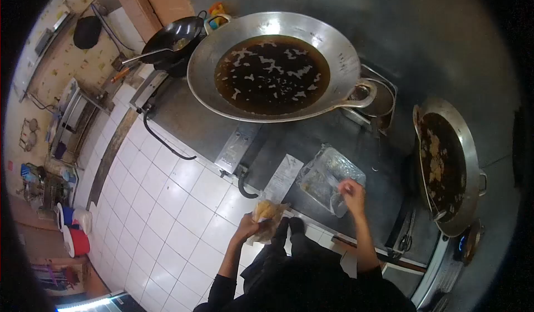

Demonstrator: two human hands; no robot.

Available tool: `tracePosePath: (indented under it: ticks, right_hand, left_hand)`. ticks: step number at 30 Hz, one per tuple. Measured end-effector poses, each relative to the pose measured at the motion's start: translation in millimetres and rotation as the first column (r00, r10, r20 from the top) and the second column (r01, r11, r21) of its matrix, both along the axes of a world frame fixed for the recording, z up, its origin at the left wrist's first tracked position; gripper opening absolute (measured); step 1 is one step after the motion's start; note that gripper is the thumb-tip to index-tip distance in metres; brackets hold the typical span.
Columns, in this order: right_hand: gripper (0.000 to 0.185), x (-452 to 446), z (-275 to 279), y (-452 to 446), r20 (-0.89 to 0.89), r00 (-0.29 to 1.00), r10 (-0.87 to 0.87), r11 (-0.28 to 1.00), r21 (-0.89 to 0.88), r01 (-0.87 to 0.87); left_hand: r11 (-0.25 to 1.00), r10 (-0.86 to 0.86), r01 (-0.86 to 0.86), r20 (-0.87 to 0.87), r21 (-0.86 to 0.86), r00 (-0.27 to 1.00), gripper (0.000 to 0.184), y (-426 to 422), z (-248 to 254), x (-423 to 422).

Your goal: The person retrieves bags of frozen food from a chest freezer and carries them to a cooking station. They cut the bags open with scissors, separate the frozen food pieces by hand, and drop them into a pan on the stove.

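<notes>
My left hand point(249, 227) is wrapped round a clear bag point(269, 212) with something yellowish-brown inside, held over the floor at the counter's front edge. Over the dark counter, my right hand point(351, 191) has its fingers pinched together at the right side of a clear plastic-covered tray point(328, 179). What looks like thin clear plastic is at these fingertips, though its exact shape is blurred. Just left of the tray lies a pale, flat rectangular strip point(282, 178). Beyond both hands stands a large metal wok point(344, 50) filled with dark, bubbling liquid.
A second wok point(466, 128) of dark liquid stands at the right, with scissors point(407, 242) near it. A black pan point(183, 31) with a ladle sits at the upper left. Behind the large wok's handle is a metal pot point(379, 99). White floor tiles point(167, 201) spread at the left.
</notes>
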State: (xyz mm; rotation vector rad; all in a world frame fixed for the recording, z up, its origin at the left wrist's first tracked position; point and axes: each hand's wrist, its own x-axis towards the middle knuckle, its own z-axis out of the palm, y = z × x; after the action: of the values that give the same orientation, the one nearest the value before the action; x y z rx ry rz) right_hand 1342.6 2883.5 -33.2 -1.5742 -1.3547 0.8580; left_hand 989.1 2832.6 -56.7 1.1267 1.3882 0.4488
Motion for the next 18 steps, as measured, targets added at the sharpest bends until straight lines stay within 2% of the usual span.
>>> tracePosePath:
  ticks: [1, 2, 3, 4, 5, 6, 7, 8, 10, 11, 12, 13, 14, 15, 16, 17, 18]
  right_hand:
    - [0.011, 15.4, -12.6, -11.5, -0.067, 0.997, -0.041, 0.997, -0.069, 0.037]
    - [0.012, 24.3, -26.7, -16.5, -0.137, 0.988, -0.069, 0.99, -0.133, 0.051]
    - [0.014, 27.9, -36.0, -18.6, 0.045, 0.995, -0.088, 0.992, -0.084, 0.092]
    - [0.016, 23.9, -41.6, -16.9, 0.213, 0.971, -0.105, 0.994, -0.013, 0.11]
    - [0.019, 15.3, -31.1, -15.9, 0.488, 0.866, -0.106, 0.993, 0.014, 0.114]
    - [0.02, 0.8, -22.8, -13.5, 0.653, 0.742, -0.154, 0.981, 0.01, 0.195]
    - [0.019, -3.2, -24.5, -14.3, 0.695, 0.684, -0.223, 0.973, 0.115, 0.201]
    - [0.027, -4.2, -27.6, -11.8, 0.726, 0.653, -0.214, 0.969, 0.073, 0.237]
    - [0.056, -4.9, -32.1, -9.0, 0.808, 0.523, -0.272, 0.933, 0.087, 0.35]
    - [0.076, -11.1, -30.0, -10.2, 0.841, 0.423, -0.339, 0.894, 0.148, 0.423]
    - [0.076, -12.6, -24.7, -8.6, 0.831, 0.436, -0.345, 0.9, 0.162, 0.404]
    - [0.09, -13.0, -17.0, -8.1, 0.807, 0.499, -0.317, 0.82, -0.032, 0.572]
    - [0.105, -10.2, -15.8, -7.4, 0.772, 0.561, -0.299, 0.685, -0.236, 0.689]
    - [0.105, 2.1, -40.8, -10.4, 0.769, 0.566, -0.299, 0.699, -0.228, 0.678]
    - [0.097, 20.7, -81.6, -17.9, 0.563, 0.715, -0.414, 0.837, -0.072, 0.542]
    - [0.094, 35.7, -115.1, -17.7, 0.326, 0.869, -0.371, 0.916, -0.023, 0.4]
    - [0.091, 50.7, -148.5, -17.5, 0.059, 0.965, -0.257, 0.966, 0.032, 0.255]
  left_hand:
    - [0.999, 0.046, -0.047, 0.076, 0.006, 0.996, 0.038, -1.2, -11.7, 0.5]
    - [0.994, 0.085, -0.077, 0.116, -0.072, 0.99, 0.036, -0.5, -24.0, 1.6]
    - [0.987, 0.131, -0.119, 0.119, -0.105, 0.984, 0.034, 1.9, -22.4, 6.3]
    - [0.986, 0.169, -0.166, 0.202, -0.033, 0.965, 0.03, 1.3, -28.5, 9.5]
    - [0.982, 0.183, -0.172, 0.195, -0.071, 0.964, 0.031, 4.6, -47.0, 7.7]
    - [0.977, 0.155, -0.149, 0.03, -0.149, 0.987, 0.035, 11.7, -31.8, 11.8]
    - [0.98, 0.169, -0.162, 0.059, -0.116, 0.984, 0.04, 13.7, -46.3, 11.0]
    - [0.973, 0.186, -0.17, 0.097, -0.153, 0.978, 0.041, 19.7, -24.7, 15.7]
    - [0.977, 0.195, -0.178, 0.157, -0.118, 0.968, 0.04, 21.2, -44.6, 22.9]
    - [0.976, 0.208, -0.194, 0.153, -0.101, 0.966, 0.039, 23.6, -36.3, 28.0]
    - [0.97, 0.232, -0.215, 0.161, -0.117, 0.959, 0.04, 24.9, -27.6, 31.2]
    - [0.964, 0.251, -0.229, 0.171, -0.136, 0.953, 0.041, 26.4, -22.5, 33.5]
    - [0.964, 0.26, -0.238, 0.223, -0.122, 0.94, 0.041, 26.5, -26.0, 34.8]
    - [0.961, 0.272, -0.253, 0.226, -0.11, 0.935, 0.041, 26.7, -30.7, 34.9]
    - [0.956, 0.283, -0.26, 0.208, -0.134, 0.936, 0.041, 24.8, -29.4, 33.8]
    - [0.949, 0.299, -0.271, 0.191, -0.159, 0.935, 0.04, 21.9, -29.9, 33.2]
    - [0.98, 0.198, -0.199, 0.152, -0.006, 0.968, 0.04, 17.8, -36.9, 32.3]
